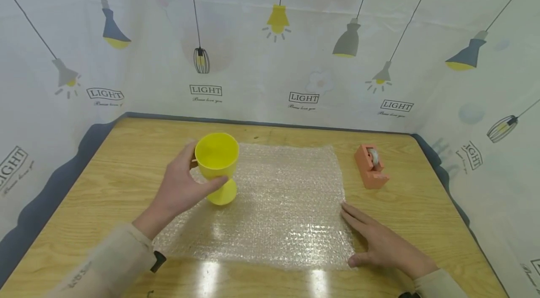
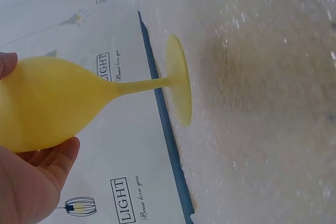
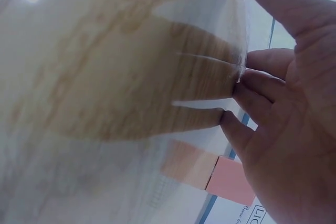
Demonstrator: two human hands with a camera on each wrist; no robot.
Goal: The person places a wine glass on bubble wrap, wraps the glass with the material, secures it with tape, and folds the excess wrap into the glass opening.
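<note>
A yellow goblet stands roughly upright in my left hand, whose thumb and fingers grip its bowl. In the left wrist view the thin stem and round foot of the goblet show, the foot apparently just above the wrap. Beneath lies a flat sheet of clear bubble wrap on the wooden table. My right hand rests at the sheet's right edge, fingers extended and thumb apart. From the right wrist, the fingertips of this hand touch that edge.
An orange tape dispenser with a roll of tape stands on the wooden table, right of the sheet. A white curtain printed with lamps encloses the table's back and sides.
</note>
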